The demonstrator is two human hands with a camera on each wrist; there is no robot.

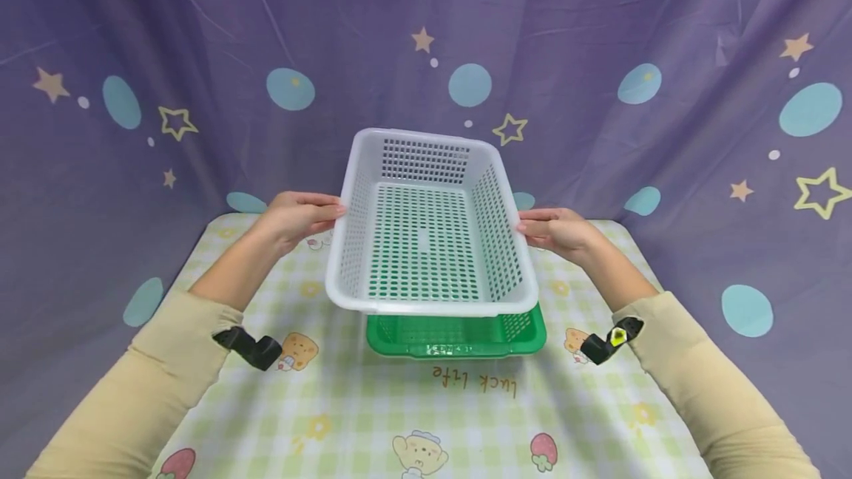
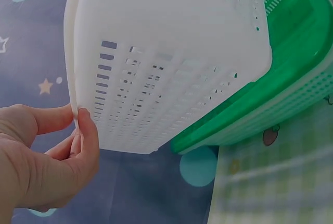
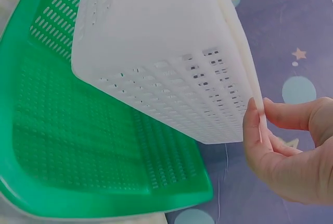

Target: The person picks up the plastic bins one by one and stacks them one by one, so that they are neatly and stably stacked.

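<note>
A white plastic basket (image 1: 424,240) with slotted walls and floor is held up in the head view, its open top tilted toward me. My left hand (image 1: 299,219) pinches its left rim between thumb and fingers, as the left wrist view also shows at the rim (image 2: 73,67). On the opposite side my right hand (image 1: 555,231) pinches the right rim the same way. Below it sits a green plastic basket (image 1: 455,350), largely hidden by the white one in the head view. The right wrist view shows the inside of the green basket (image 3: 78,130), with the white basket's bottom above it.
The table wears a green-and-white checked cloth (image 1: 359,405) with cartoon bears, strawberries and lettering. Behind and around it hangs a purple curtain (image 1: 566,13) with stars and blue ovals. Black wrist mounts (image 1: 256,350) sit on both sleeves.
</note>
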